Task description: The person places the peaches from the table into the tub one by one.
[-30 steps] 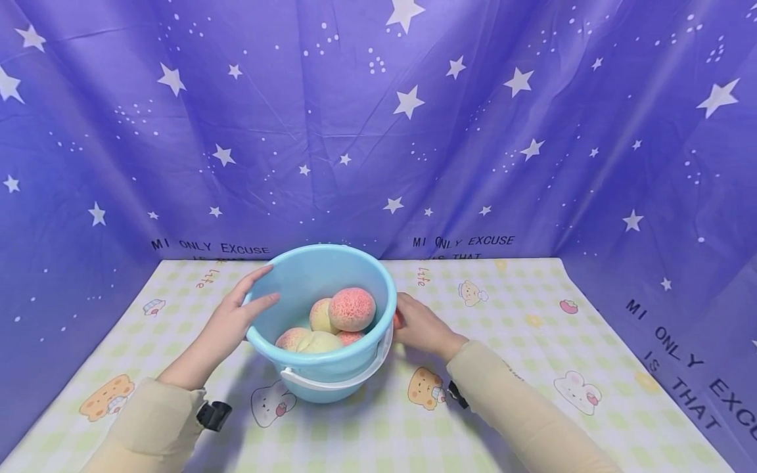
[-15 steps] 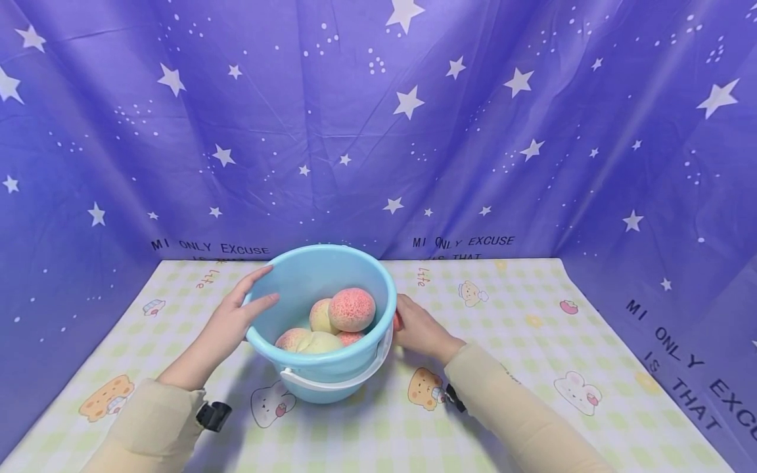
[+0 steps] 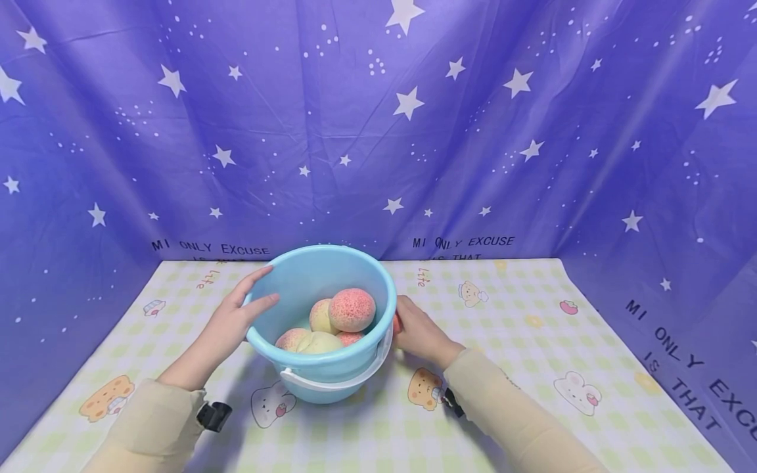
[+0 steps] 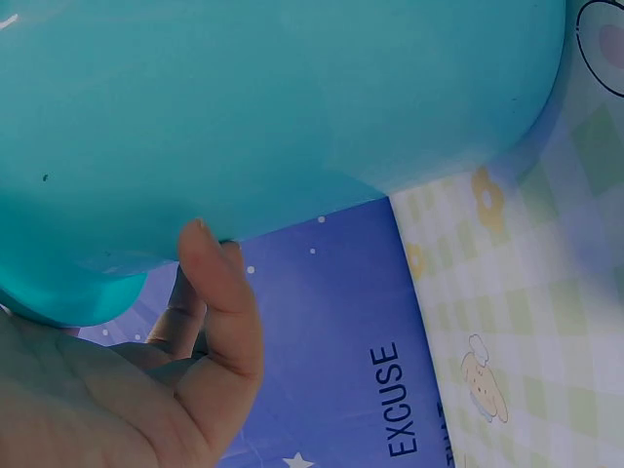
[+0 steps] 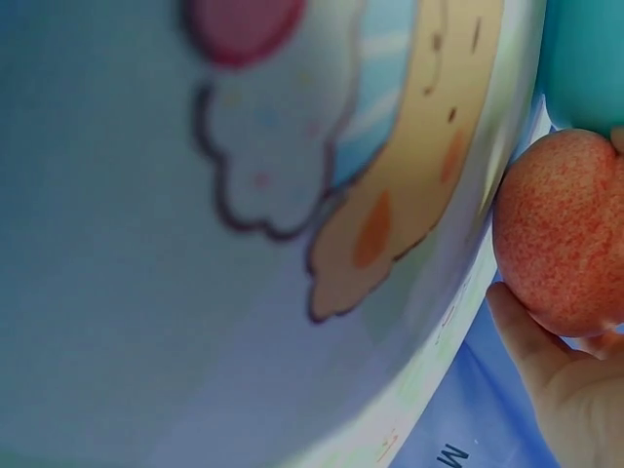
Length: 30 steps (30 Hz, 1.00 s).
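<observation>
A light blue bucket (image 3: 322,384) stands tilted toward me on the table, its white handle (image 3: 340,380) hanging across the front. Inside lie several peaches, yellowish and pink; the reddest peach (image 3: 352,309) rests on top. My left hand (image 3: 227,322) grips the bucket's left rim, thumb over the inside and the other fingers outside. In the left wrist view its curled fingers (image 4: 224,302) meet the blue wall. Beside the bucket's right side my right hand (image 3: 422,330) holds another reddish peach (image 5: 561,234), mostly hidden from the head view, with fingers around its underside.
A checked tablecloth (image 3: 503,407) with cartoon prints covers the table. Behind and at both sides hangs a purple curtain (image 3: 355,131) with white stars. A dark wrist strap (image 3: 214,416) sits at the left sleeve.
My right forearm has shifted slightly left, while its hand stays beside the bucket with the peach. The left hand, the bucket and the peaches inside have kept their places.
</observation>
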Each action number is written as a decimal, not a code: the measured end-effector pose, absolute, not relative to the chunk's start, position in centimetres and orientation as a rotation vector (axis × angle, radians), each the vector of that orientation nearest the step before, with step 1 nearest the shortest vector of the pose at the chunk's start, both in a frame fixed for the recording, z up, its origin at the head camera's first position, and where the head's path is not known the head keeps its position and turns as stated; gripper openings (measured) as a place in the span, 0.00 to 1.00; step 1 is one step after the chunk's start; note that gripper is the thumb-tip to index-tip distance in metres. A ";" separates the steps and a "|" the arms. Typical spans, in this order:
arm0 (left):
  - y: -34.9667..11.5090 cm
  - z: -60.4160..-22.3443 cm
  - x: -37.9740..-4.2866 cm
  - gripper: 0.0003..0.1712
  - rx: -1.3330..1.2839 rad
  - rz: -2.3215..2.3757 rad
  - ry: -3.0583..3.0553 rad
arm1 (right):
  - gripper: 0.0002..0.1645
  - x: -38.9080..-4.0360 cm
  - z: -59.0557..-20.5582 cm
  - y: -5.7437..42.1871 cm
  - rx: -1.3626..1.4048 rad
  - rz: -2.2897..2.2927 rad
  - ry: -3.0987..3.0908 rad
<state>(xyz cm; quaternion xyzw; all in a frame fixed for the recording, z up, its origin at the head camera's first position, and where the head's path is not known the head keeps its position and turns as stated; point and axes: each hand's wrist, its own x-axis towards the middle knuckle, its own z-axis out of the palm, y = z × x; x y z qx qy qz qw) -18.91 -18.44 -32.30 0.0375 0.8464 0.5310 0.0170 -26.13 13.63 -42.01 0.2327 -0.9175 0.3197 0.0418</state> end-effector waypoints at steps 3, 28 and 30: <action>-18.4 -32.3 -18.9 0.40 0.116 1.642 2.637 | 0.44 -26.0 -41.9 13.6 0.718 0.950 -2.804; -18.5 -32.3 -18.9 0.40 0.111 1.663 2.610 | 0.48 -25.1 -40.1 15.1 0.701 0.884 -2.872; -18.5 -32.4 -18.9 0.40 0.108 1.668 2.604 | 0.48 -25.0 -39.9 15.1 0.703 0.879 -2.877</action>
